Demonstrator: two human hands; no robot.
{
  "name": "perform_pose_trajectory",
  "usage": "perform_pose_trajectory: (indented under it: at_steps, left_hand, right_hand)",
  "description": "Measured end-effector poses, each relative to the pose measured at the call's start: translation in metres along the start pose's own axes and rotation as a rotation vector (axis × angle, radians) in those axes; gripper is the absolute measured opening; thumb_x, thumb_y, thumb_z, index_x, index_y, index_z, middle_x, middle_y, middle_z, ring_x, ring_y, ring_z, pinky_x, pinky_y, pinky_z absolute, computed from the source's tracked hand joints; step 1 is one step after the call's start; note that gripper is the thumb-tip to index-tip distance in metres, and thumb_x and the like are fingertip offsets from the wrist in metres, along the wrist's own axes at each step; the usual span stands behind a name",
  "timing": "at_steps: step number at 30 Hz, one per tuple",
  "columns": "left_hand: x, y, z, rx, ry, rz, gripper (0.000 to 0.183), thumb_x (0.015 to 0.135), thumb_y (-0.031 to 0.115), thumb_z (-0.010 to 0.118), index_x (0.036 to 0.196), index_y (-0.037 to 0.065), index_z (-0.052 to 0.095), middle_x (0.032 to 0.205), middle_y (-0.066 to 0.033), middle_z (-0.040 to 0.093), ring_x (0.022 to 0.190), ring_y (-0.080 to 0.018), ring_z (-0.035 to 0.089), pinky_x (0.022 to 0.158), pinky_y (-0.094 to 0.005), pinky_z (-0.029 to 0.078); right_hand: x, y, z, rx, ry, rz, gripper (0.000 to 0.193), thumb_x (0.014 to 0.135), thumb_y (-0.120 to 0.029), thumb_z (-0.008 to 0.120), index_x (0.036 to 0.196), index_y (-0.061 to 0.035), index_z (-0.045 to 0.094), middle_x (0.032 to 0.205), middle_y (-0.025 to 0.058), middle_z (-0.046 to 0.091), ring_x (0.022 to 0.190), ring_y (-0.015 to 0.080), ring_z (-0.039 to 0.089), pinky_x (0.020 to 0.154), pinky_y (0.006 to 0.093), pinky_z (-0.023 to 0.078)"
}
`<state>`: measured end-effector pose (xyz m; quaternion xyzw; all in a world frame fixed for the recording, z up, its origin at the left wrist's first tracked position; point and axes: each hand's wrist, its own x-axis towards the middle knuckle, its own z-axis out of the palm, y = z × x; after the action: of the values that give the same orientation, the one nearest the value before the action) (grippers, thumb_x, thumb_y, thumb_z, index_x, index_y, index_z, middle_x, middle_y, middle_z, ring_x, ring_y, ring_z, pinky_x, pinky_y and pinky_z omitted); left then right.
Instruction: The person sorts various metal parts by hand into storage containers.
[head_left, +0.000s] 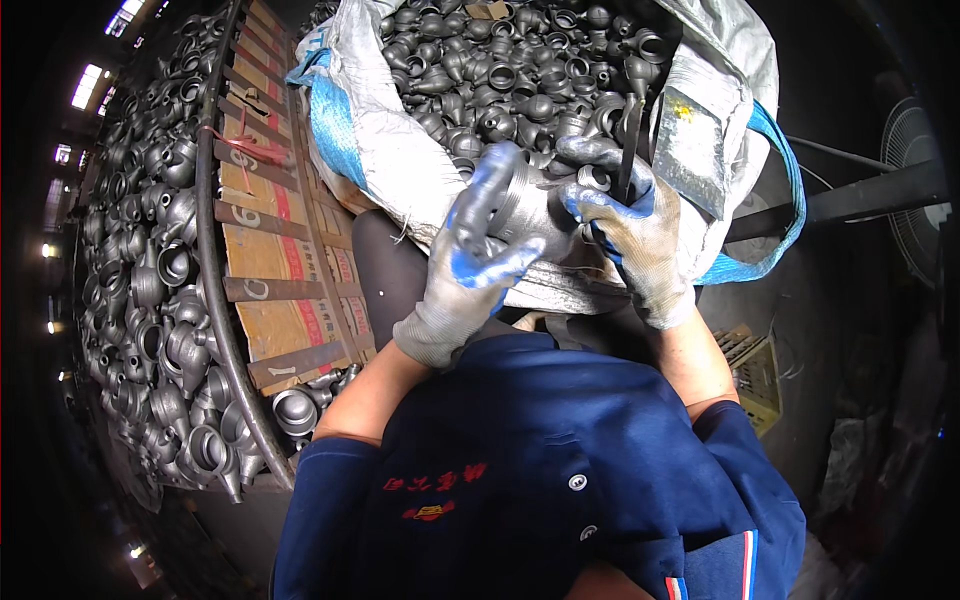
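A grey metal casting (528,212) with a ribbed round mouth is held up over the near edge of a white woven bulk bag (400,160). My left hand (468,262), in a grey glove with worn blue coating, is closed around its left side. My right hand (640,225), in a matching glove, grips a dark, narrow flat metal bar (632,140) that points upward; it looks like a file, but its working face cannot be made out. The right fingertips sit close to the casting's small end. Behind my hands, many similar castings (500,75) fill the bag.
To the left, a metal-framed crate (215,190) with slats and cardboard stands beside a large heap of castings (165,290). Blue lifting straps (790,190) loop off the bag. At right are a fan (915,180), a dark beam (830,208) and a yellowish plastic basket (755,375).
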<state>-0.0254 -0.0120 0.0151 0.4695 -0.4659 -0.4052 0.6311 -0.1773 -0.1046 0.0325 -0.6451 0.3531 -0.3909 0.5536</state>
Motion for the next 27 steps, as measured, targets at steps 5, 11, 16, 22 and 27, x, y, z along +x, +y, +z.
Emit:
perform_pose_trajectory:
  at_steps: [5,11,16,22,27]
  left_hand:
    - [0.003,0.004,-0.005,0.899,-0.136,0.311,0.045,0.072,0.008,0.074,0.114,0.000,0.059,0.118,-0.0156,0.051,0.102,-0.0217,0.056,0.082,-0.0313,0.048]
    - [-0.007,-0.009,-0.026,0.192,-0.188,0.115,0.017,0.081,0.005,0.067,0.098,0.002,0.065,0.115,-0.0155,0.055,0.099,-0.0194,0.056,0.080,-0.0310,0.050]
    - [-0.001,-0.015,-0.035,-0.211,0.185,-0.021,0.038,0.094,0.020,0.051,0.124,-0.002,0.048,0.113,-0.0131,0.054,0.100,-0.0189,0.057,0.087,-0.0348,0.050]
    - [-0.002,-0.027,-0.040,-0.575,0.111,-0.300,0.045,0.099,0.029,0.040,0.130,-0.003,0.041,0.111,-0.0191,0.059,0.087,-0.0221,0.063,0.077,-0.0349,0.054]
    - [0.005,-0.010,-0.035,-0.300,0.221,-0.255,0.040,0.097,0.020,0.045,0.129,-0.004,0.042,0.110,-0.0212,0.061,0.079,-0.0183,0.065,0.074,-0.0301,0.054]
  right_hand:
    - [0.001,-0.004,0.004,0.051,0.021,0.035,0.035,0.077,-0.006,0.070,0.111,-0.0035,0.064,0.088,0.0013,0.065,0.075,0.0053,0.058,0.068,0.0195,0.048]
    - [0.004,0.012,-0.004,0.310,0.072,0.036,0.027,0.080,-0.002,0.062,0.107,0.0004,0.061,0.092,0.0063,0.066,0.086,0.0131,0.062,0.083,0.0262,0.047]
    - [0.009,0.016,-0.012,0.770,0.019,0.313,0.025,0.088,-0.010,0.058,0.112,-0.0013,0.059,0.068,-0.0065,0.050,0.046,-0.0033,0.032,0.039,0.0141,0.022]
    - [0.022,0.052,-0.007,1.051,0.044,0.365,0.026,0.091,-0.009,0.055,0.116,0.0005,0.055,0.067,-0.0048,0.047,0.048,0.0000,0.035,0.038,0.0151,0.027]
    - [0.020,0.079,-0.005,1.119,-0.025,0.471,0.027,0.093,-0.012,0.053,0.116,0.0005,0.055,0.072,-0.0033,0.049,0.049,0.0011,0.036,0.038,0.0153,0.029]
